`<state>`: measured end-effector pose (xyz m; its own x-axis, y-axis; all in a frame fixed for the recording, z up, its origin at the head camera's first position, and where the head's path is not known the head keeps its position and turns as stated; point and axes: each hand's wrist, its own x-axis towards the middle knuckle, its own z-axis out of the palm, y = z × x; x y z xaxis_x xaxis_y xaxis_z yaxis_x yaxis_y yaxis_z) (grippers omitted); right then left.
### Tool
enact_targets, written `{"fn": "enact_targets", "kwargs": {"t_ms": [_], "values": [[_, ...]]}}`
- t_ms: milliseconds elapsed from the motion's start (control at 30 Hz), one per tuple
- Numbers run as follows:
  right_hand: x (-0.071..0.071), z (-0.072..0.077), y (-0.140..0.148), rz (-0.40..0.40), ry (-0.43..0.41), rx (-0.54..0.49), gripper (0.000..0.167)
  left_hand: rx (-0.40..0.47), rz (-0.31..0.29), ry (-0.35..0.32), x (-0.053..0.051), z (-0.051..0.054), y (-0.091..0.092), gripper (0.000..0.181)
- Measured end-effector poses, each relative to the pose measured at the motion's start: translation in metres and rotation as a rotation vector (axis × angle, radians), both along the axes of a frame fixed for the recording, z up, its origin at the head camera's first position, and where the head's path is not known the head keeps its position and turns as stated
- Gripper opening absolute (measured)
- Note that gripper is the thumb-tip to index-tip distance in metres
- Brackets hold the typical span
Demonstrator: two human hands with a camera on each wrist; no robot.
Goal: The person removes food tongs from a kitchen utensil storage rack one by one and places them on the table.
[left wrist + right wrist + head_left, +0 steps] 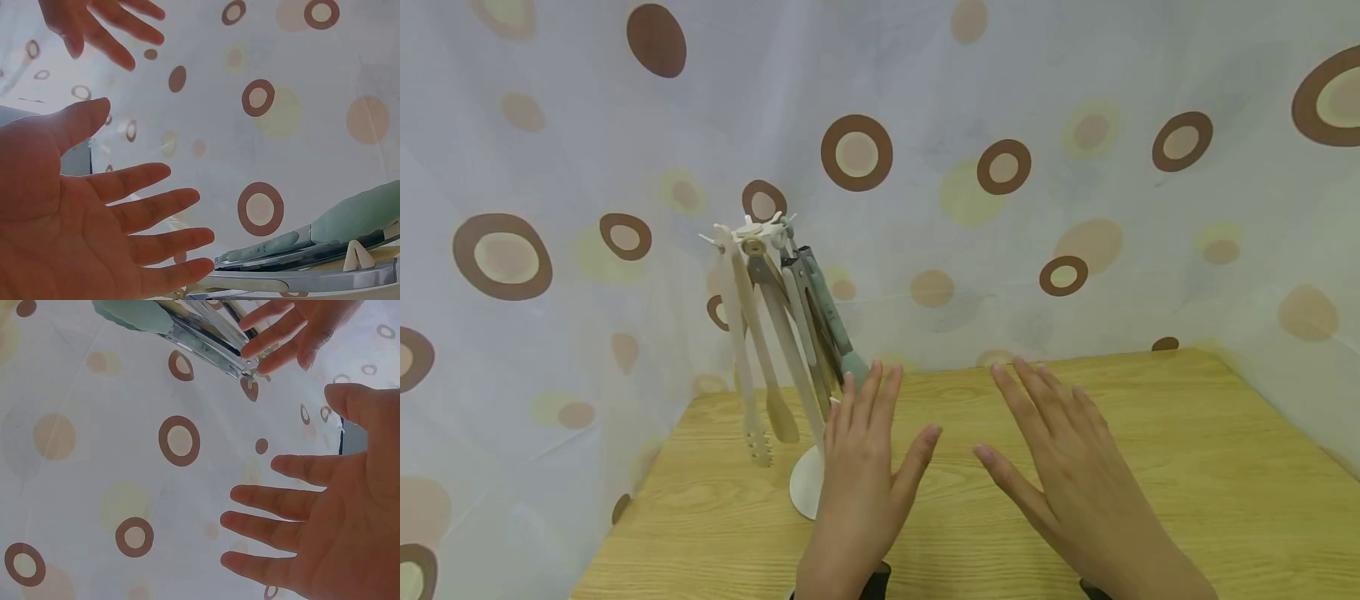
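My left hand (863, 479) is held up with straight, spread fingers and nothing in them. Level with it, my right hand (1078, 479) is likewise spread and holds nothing, a gap between the two thumbs. Just beyond the left hand stands a white utensil rack (749, 231) with kitchen tools hung from its hooks. Among them are a pale pasta server (756, 442), a spoon-like tool (781, 412) and tongs with a green tip (853, 365). In the head view the left fingers overlap that green tip; I cannot tell whether they touch. The hand partly hides the round base (806, 483).
The rack stands toward the left side of a wood-grain table (1210, 450). A white curtain (910, 75) with brown and yellow circles hangs behind the table and along both sides.
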<state>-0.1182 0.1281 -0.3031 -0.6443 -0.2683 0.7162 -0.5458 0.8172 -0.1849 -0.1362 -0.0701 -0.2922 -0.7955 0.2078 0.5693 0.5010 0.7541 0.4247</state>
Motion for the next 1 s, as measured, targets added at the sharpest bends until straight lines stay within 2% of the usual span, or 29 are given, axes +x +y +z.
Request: {"fn": "enact_targets", "kwargs": {"t_ms": [233, 433, 633, 800, 1000], "values": [[-0.002, -0.001, -0.001, 0.031, 0.029, -0.018, 0.066, 0.061, 0.009, 0.041, -0.001, 0.002, -0.002, 0.057], [-0.002, -0.002, -0.003, 0.034, 0.032, -0.017, 0.065, 0.127, 0.003, 0.158, -0.003, 0.004, -0.006, 0.048], [-0.002, -0.003, -0.006, 0.033, 0.021, -0.007, 0.064, 0.181, 0.015, 0.222, -0.005, 0.004, -0.01, 0.039], [-0.001, -0.003, -0.006, 0.038, 0.028, -0.01, 0.062, 0.189, 0.008, 0.311, -0.008, 0.007, -0.014, 0.034], [0.0, -0.002, -0.004, 0.032, 0.03, -0.012, 0.062, 0.163, -0.033, 0.394, -0.014, 0.018, -0.019, 0.032]]}}
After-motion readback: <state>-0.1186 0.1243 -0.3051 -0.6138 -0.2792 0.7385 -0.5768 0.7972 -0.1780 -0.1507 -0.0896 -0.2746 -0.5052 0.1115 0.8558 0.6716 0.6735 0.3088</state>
